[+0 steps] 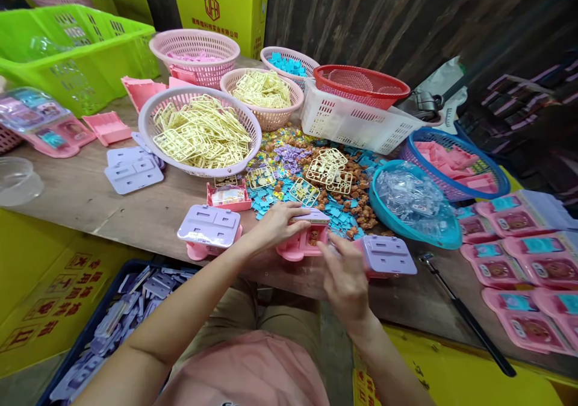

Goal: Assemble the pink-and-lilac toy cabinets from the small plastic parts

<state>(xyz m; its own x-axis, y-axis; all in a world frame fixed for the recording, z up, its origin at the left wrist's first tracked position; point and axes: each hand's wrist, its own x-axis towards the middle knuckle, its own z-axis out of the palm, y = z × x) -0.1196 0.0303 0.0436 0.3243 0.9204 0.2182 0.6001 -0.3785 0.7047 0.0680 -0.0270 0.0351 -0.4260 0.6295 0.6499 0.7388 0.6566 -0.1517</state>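
Note:
My left hand (279, 228) is closed over the top of a pink toy case (293, 248) with a lilac lid, steadying it at the table's front edge. A small brown bear figure (313, 235) shows in the case's open side. At that side, my right hand (347, 270) has its fingers curled together, slightly blurred; what they pinch is too indistinct to name. Another pink case with a lilac panel (389, 255) sits just right of this hand. To the left stands a similar lilac-topped case (210, 228), and behind it lies a small pink tray (229, 196) with a printed piece inside.
Loose blue tiles (266, 200) and brown bears (361, 180) are heaped behind the hands. Baskets of cream frames (151, 141) stand beyond. A teal basin (374, 204) holds clear plastic parts. A black-handled tool (478, 327) and finished-looking pink cases (519, 315) lie right.

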